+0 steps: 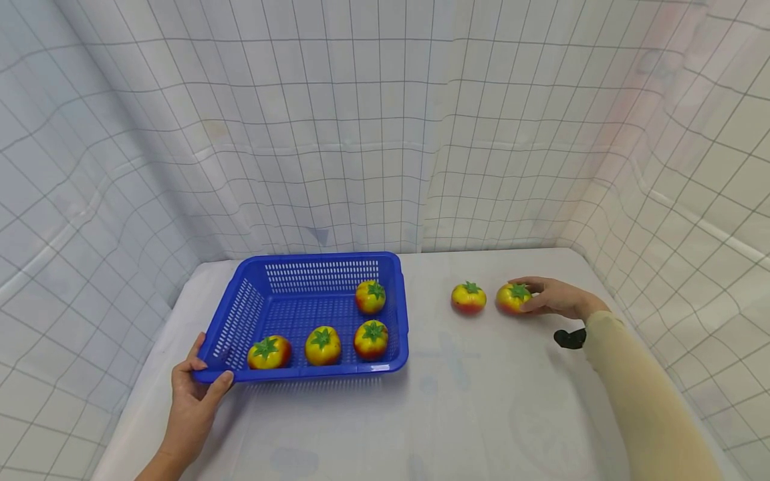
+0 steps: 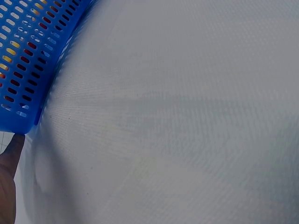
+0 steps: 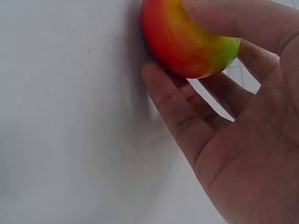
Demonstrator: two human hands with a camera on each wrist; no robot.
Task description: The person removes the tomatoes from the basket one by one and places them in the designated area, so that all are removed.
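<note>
My right hand (image 1: 556, 297) holds a yellow-and-red toy tomato (image 1: 511, 299) with a green leafy top, on the right of the white table. The right wrist view shows the thumb on one side of this tomato (image 3: 191, 46) and fingers curved around the other. Just left of it lies a second toy tomato (image 1: 468, 300). My left hand (image 1: 194, 394) grips the near left corner of a blue plastic basket (image 1: 313, 374), thumb on the front rim. Several toy tomatoes lie inside, one of them (image 1: 322, 346) near the front middle.
The white cloth-covered table (image 1: 445, 414) extends in front of the basket and to its right. White grid-patterned curtains (image 1: 385, 133) close off the back and both sides. A small black object (image 1: 569, 339) shows beside the right wrist.
</note>
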